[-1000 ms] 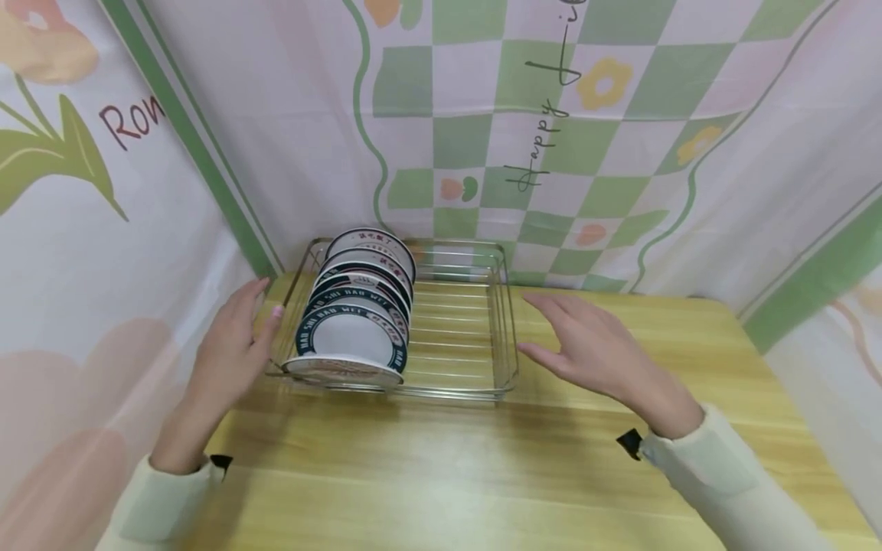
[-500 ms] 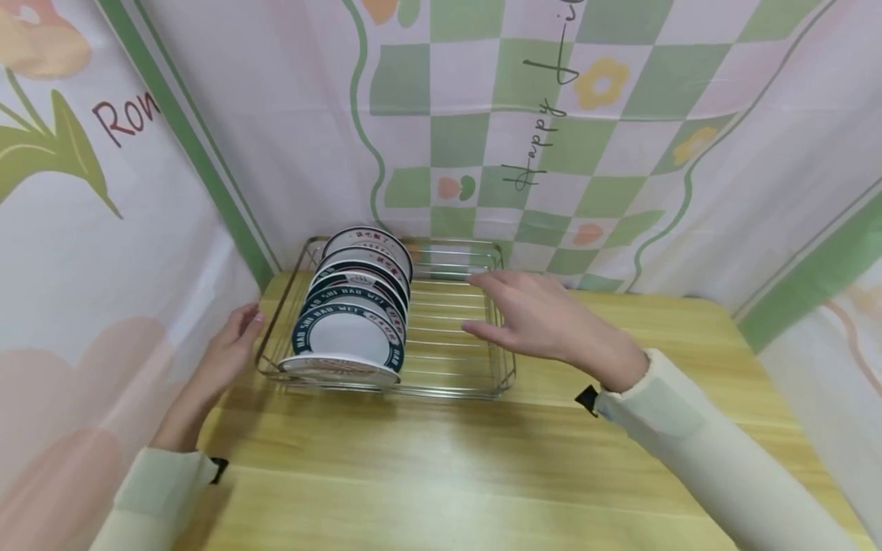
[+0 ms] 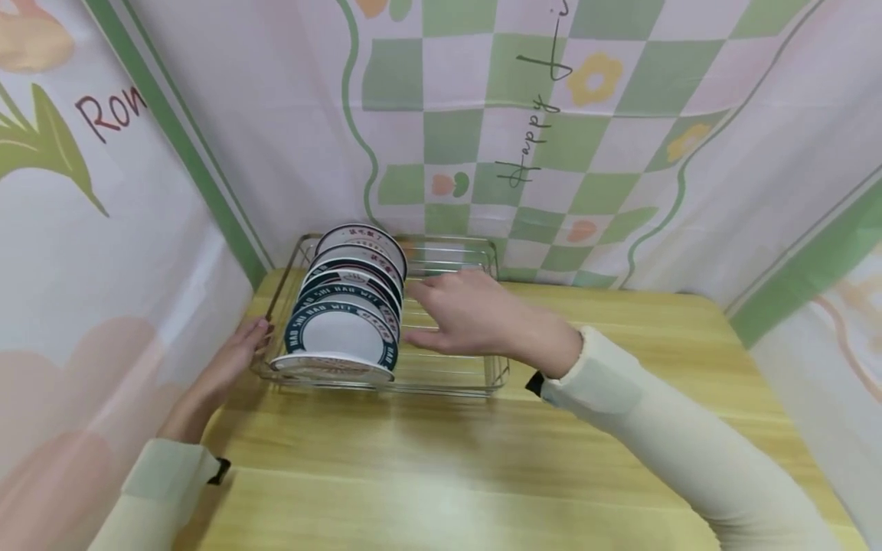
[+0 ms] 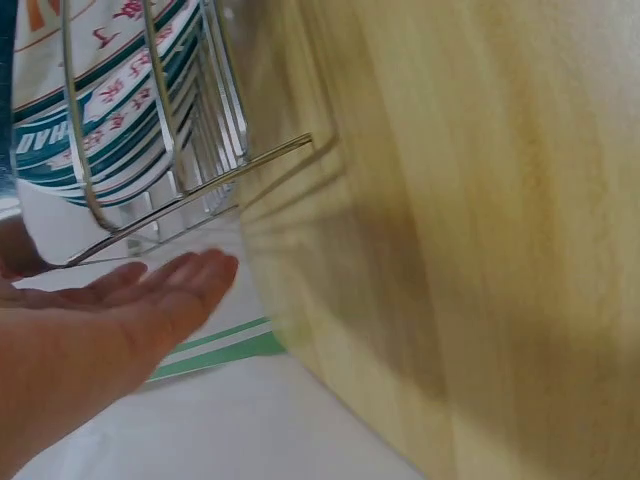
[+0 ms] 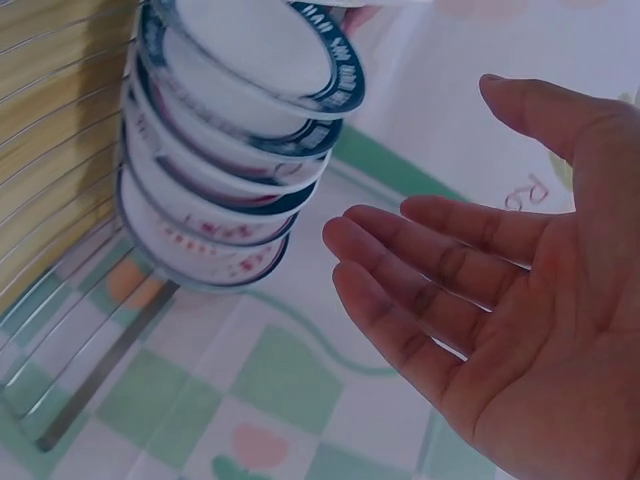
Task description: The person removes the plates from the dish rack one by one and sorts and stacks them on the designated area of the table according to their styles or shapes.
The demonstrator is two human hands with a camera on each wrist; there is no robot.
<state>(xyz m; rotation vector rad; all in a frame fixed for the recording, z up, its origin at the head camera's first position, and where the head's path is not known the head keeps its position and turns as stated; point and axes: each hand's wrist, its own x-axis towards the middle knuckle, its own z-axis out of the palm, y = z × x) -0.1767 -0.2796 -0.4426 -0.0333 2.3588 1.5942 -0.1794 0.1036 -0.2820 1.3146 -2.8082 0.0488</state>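
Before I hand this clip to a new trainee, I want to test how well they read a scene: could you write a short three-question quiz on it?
1. True or false: the right hand grips a plate.
2. Where do the plates stand in the wire rack? A) left side B) right side C) middle
3. Fill in: the left hand is at the rack's ____ side, on the wooden table.

Key
1. False: its fingers are straight, and it hovers over the rack beside the plates.
2. A
3. left
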